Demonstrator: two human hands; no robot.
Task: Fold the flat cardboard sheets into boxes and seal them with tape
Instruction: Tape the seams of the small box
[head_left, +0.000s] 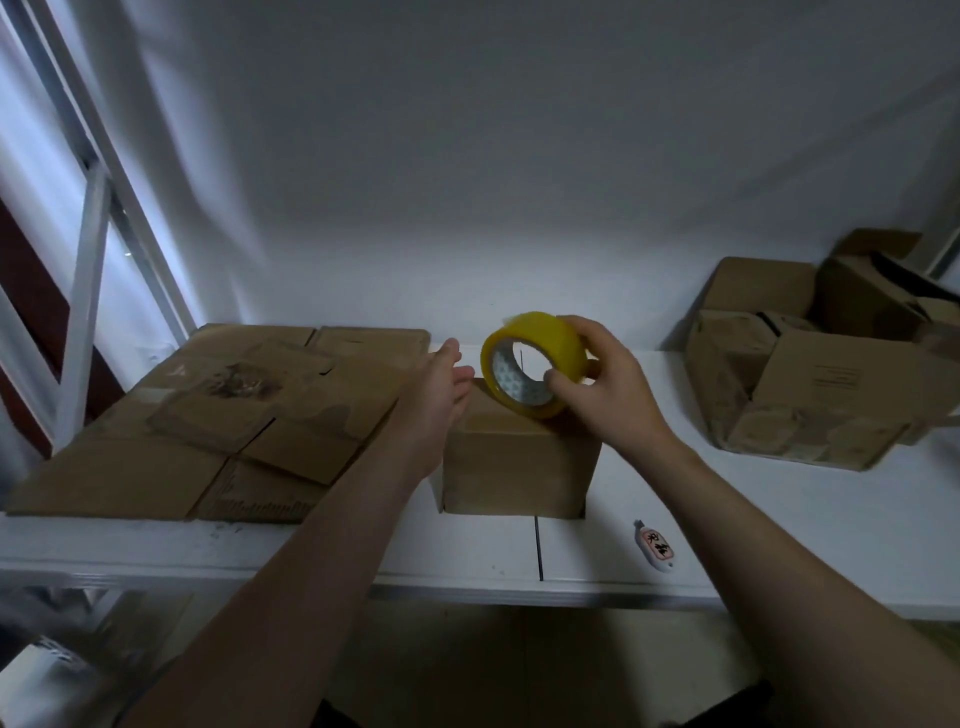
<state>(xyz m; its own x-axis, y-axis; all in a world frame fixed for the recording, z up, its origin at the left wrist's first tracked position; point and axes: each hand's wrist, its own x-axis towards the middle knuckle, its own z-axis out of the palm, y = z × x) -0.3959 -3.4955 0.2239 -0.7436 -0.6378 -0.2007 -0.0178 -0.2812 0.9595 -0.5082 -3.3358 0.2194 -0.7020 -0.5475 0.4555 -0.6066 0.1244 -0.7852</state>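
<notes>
A closed cardboard box (519, 467) stands at the centre of the white desk (779, 519). The right hand (613, 384) grips a roll of yellow tape (550, 338), fingers over the band and thumb at the core, holding it on edge upon the box's top. The left hand (441, 395), fingers straight and holding nothing, lies against the box's upper edge at 9 o'clock. Flat cardboard sheets (208, 415) are stacked at 9 o'clock of the box, open cartons (810, 395) at 2 o'clock, a small cutter (653, 545) at 4 o'clock.
</notes>
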